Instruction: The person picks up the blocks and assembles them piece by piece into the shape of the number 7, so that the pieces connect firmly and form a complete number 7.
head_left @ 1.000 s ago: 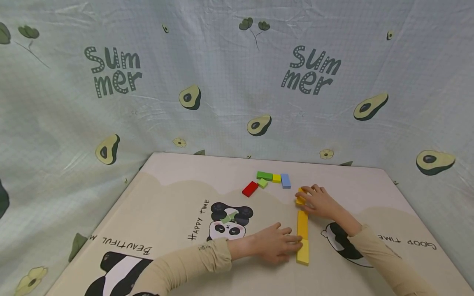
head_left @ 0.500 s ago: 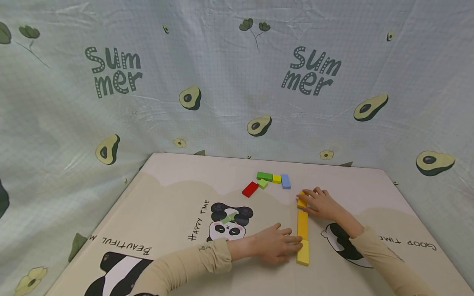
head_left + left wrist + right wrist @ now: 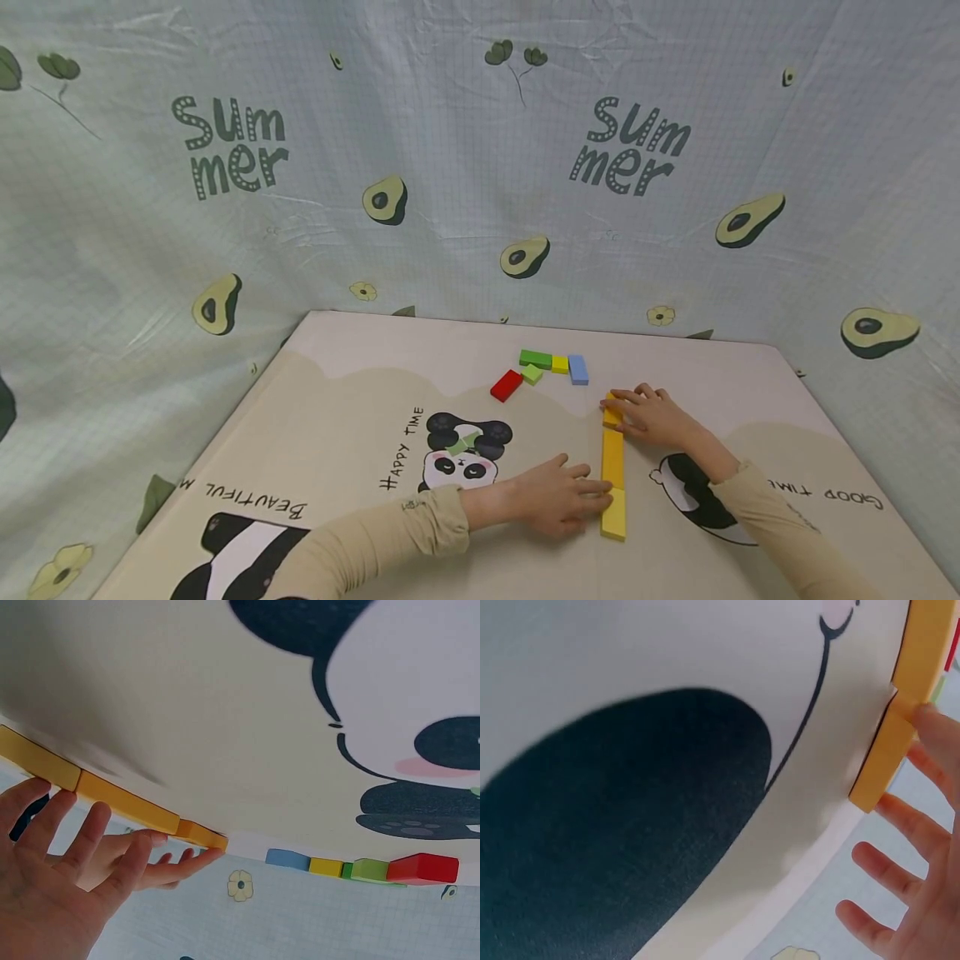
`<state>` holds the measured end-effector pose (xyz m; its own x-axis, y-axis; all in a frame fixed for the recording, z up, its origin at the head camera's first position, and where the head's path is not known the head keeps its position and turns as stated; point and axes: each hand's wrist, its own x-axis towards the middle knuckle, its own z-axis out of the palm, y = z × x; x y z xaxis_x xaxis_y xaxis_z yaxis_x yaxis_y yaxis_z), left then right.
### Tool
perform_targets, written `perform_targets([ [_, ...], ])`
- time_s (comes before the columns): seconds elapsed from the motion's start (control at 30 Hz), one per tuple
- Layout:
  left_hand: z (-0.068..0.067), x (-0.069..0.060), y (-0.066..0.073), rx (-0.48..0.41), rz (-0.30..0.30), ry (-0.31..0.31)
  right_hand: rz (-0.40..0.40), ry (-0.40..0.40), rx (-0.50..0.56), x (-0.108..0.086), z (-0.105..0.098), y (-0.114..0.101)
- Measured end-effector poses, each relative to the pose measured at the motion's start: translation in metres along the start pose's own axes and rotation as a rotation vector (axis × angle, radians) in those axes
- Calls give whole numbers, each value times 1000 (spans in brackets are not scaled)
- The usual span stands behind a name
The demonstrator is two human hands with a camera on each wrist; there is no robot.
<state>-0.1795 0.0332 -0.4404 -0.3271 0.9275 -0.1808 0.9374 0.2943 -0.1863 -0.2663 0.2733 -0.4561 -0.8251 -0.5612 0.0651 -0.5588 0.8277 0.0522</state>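
Observation:
Three yellow-orange blocks lie end to end in a row: a yellow block (image 3: 613, 518) nearest, a long orange block (image 3: 612, 460) in the middle, a short orange block (image 3: 612, 420) farthest. My left hand (image 3: 555, 497), fingers spread and relaxed, touches the left side of the row around the yellow block's far end. My right hand (image 3: 654, 421) pinches the short block between thumb and index finger. In the right wrist view the short block (image 3: 883, 761) meets the long block (image 3: 924, 649), slightly offset, and the other fingers of my right hand (image 3: 926, 889) stand off it.
Beyond the row, to the left, lie a red block (image 3: 506, 385), a light green block (image 3: 532, 373), a green block (image 3: 536, 359), a small yellow block (image 3: 560, 364) and a blue block (image 3: 578, 370). A patterned curtain (image 3: 450, 125) hangs behind the table's far edge.
My right hand has drawn the short orange block nearer, closing the gap to the long orange block. My left hand has stayed in place.

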Motion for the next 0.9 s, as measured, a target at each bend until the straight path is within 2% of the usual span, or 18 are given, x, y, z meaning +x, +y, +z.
perform_targets([
  [0.2, 0, 0, 1, -1, -5, -1, 28, 3, 65, 1, -5, -2],
  [0.6, -3, 0, 0, -3, -8, -5, -27, 23, 26, 4, -8, -1],
  [0.9, -4, -1, 1, -20, -10, -10, -20, -1, 40, 4, -5, -2],
])
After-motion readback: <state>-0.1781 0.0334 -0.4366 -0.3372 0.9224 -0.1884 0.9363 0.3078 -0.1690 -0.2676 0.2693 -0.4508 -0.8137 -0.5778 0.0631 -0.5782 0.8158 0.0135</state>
